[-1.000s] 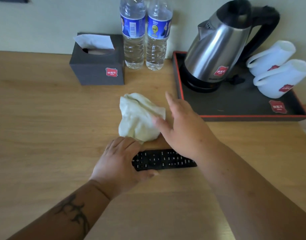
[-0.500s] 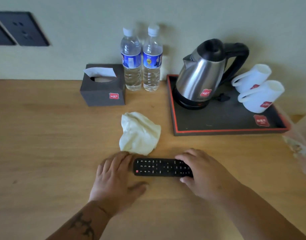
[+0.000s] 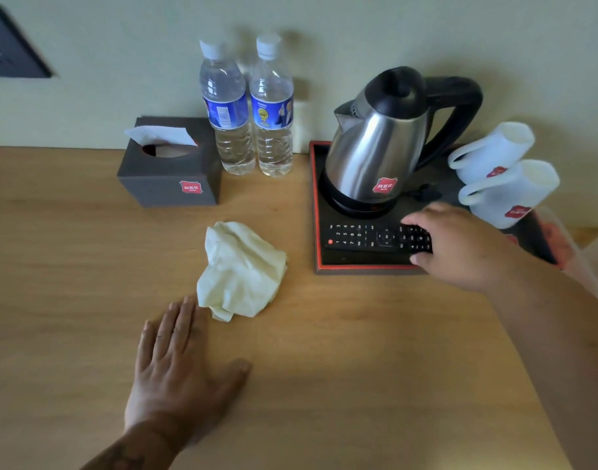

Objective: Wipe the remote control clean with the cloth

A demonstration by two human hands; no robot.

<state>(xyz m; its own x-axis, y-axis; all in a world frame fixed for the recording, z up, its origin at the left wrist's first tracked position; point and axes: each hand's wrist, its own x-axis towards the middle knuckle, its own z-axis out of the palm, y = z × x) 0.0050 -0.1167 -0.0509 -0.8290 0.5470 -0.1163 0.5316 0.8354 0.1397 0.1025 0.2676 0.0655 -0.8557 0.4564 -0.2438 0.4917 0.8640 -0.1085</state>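
Observation:
The black remote control (image 3: 365, 237) lies buttons-up over the front part of the dark tray (image 3: 358, 264), in front of the kettle. My right hand (image 3: 460, 245) grips its right end, fingers on top and thumb at its near edge. The crumpled pale yellow cloth (image 3: 240, 269) sits on the wooden desk, left of the tray, with nothing holding it. My left hand (image 3: 179, 364) rests flat on the desk with fingers spread, its fingertips just short of the cloth's near corner.
A steel kettle (image 3: 375, 154) and two white mugs (image 3: 501, 174) lying on their sides are on the tray. Two water bottles (image 3: 250, 110) and a dark tissue box (image 3: 170, 167) stand by the wall. A clear plastic bag (image 3: 582, 252) is at the right edge.
My right hand has carried the remote from the desk in front of me up and right onto the tray. My left hand let go of the remote and stayed flat on the desk.

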